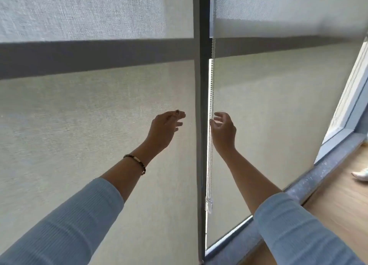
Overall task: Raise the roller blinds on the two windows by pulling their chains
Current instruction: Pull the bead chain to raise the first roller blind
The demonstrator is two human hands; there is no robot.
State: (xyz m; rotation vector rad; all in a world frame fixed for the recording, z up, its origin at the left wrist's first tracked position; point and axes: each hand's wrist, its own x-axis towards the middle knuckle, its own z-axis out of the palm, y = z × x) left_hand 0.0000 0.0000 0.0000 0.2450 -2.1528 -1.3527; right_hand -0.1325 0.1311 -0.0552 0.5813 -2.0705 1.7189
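Note:
Two pale woven roller blinds hang lowered over the windows: the left blind (89, 125) and the right blind (278, 105), split by a dark upright frame post (201, 85). A white bead chain (211, 81) hangs just right of the post and ends in a clear plastic weight (209, 204). My right hand (224, 131) is raised beside the chain, its thumb and fingertips touching the beads; the pinch looks loose. My left hand (165, 129) is lifted in front of the left blind, fingers apart, holding nothing. No chain for the left blind is visible.
A grey window sill (310, 185) runs along the bottom right, with wooden floor (338, 205) beyond it. A white window frame (350, 97) angles away at the right. A white shoe (360, 175) shows at the right edge.

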